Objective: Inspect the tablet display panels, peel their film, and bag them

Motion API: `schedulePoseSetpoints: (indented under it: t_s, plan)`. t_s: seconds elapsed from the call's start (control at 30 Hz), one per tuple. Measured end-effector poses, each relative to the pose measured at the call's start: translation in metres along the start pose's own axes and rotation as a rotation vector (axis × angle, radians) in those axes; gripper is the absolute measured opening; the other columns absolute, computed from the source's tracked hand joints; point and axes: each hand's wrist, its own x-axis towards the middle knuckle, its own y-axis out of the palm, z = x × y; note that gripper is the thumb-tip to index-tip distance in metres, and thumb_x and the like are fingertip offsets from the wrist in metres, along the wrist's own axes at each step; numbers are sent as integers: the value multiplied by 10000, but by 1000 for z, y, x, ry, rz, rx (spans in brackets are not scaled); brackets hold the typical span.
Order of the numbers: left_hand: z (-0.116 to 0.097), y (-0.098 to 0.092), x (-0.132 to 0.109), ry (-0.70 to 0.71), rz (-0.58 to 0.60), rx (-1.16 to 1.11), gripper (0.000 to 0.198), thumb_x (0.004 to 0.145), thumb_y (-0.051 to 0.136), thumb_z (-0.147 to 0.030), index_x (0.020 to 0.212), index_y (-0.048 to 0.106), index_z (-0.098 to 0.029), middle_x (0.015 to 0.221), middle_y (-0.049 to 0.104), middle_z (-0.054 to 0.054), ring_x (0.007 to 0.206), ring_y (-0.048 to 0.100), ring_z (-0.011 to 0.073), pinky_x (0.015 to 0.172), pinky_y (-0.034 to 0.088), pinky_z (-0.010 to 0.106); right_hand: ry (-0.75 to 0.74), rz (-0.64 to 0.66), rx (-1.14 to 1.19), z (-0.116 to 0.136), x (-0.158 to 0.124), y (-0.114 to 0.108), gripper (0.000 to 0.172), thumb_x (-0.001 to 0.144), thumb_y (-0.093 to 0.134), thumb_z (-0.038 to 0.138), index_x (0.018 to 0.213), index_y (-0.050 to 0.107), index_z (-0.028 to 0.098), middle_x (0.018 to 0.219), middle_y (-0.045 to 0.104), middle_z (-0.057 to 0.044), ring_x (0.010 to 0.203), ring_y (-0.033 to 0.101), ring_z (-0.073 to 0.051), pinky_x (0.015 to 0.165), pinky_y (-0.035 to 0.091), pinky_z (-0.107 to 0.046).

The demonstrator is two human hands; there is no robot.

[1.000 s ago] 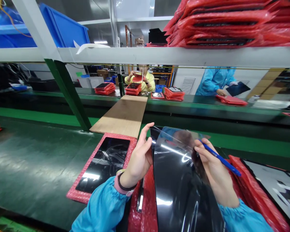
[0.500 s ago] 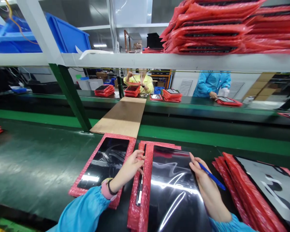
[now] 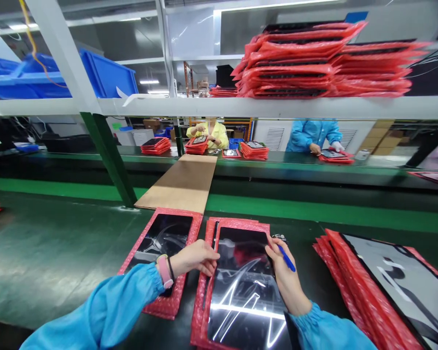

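Observation:
A glossy black screen panel (image 3: 243,287) lies on a red bubble-wrap pouch (image 3: 203,318), with more red wrap beneath it. My left hand (image 3: 197,257) reaches in from the left, its fingers curled and closed at the panel's left edge; exactly what lies between the fingertips is hard to see. At the upper right edge, my right hand (image 3: 285,277) grips the panel between thumb and fingers. A blue pen (image 3: 286,258) is tucked in the same hand, pointing away from the panel. Beside my left forearm rests another black panel (image 3: 168,238) on red bubble wrap.
On the right, a stack of red pouches (image 3: 354,277) carries a grey-backed panel (image 3: 397,277). A brown board (image 3: 186,182) bridges to the far bench, where two people work. Overhead, a white shelf (image 3: 204,107) holds red pouches (image 3: 288,68) and blue bins (image 3: 107,75).
The panel now lies flatter, squared over the red pouch. My left hand has moved from the pouch to the panel's left edge, its fingers closing. My right hand stays on the right edge.

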Motion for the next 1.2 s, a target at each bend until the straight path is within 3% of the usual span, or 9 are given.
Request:
schedulePoseSetpoints:
  t_s: [0.23,0.4,0.53,0.67,0.73,0.83,0.9,1.0,1.2]
  plan:
    - [-6,13,-17,138,-71,-154,391,562,827,-338,675,487,-181,532,448,-95,471,411,55,458,322,182,36,-62,27,4,7,9,333,481,779,263,751,585,248,867,764,-25,1105,644,-315,994,440,-461]
    - [-5,14,-32,240,-98,-334,430,537,851,-284,805,535,-172,706,578,-42,644,576,99,677,460,230,22,24,17,12,-12,29,332,567,766,323,831,574,262,943,764,-20,1103,644,-293,960,477,-436]
    - [-3,-23,-47,270,-99,-382,487,552,851,-199,973,614,-145,826,666,34,728,653,170,751,508,294,-50,164,-78,28,-16,25,328,672,752,334,955,610,248,1174,704,-67,1137,623,-281,1009,438,-431]
    - [12,-91,-63,257,-226,-397,645,578,831,-155,1170,576,-171,869,703,37,751,699,206,752,544,310,-264,-12,-246,31,22,-8,401,657,745,411,972,580,226,1312,606,-108,1258,529,-273,1096,326,-419]
    - [23,-124,-69,242,-312,-401,760,576,830,-144,1260,500,-184,864,714,26,761,713,215,751,557,313,-252,-86,-260,24,46,-25,482,588,773,439,968,573,220,1247,633,-107,1263,517,-292,1100,304,-444]
    - [36,-157,-76,215,-361,-390,832,566,845,-142,1293,442,-171,877,725,41,795,724,252,766,570,347,-178,-140,-276,10,70,-41,500,522,801,473,901,612,208,966,714,-69,1100,619,-319,1008,393,-493]
    - [41,-166,-77,193,-366,-379,836,559,857,-150,1281,437,-165,873,730,52,804,727,272,768,575,371,-120,-125,-273,4,76,-44,465,518,803,509,829,647,201,807,722,-47,937,674,-310,894,475,-479]
    - [43,-166,-76,172,-370,-338,796,557,870,-177,1239,459,-166,880,737,65,789,727,272,756,576,377,-54,-52,-249,3,76,-45,447,517,803,551,760,682,196,777,746,-62,817,696,-295,737,534,-417]
    - [35,-165,-72,173,-505,-42,612,528,850,-335,1058,598,-162,794,735,51,795,715,296,752,555,388,-18,15,-238,9,71,-46,427,511,832,514,748,708,182,801,763,-76,757,692,-269,658,524,-355]
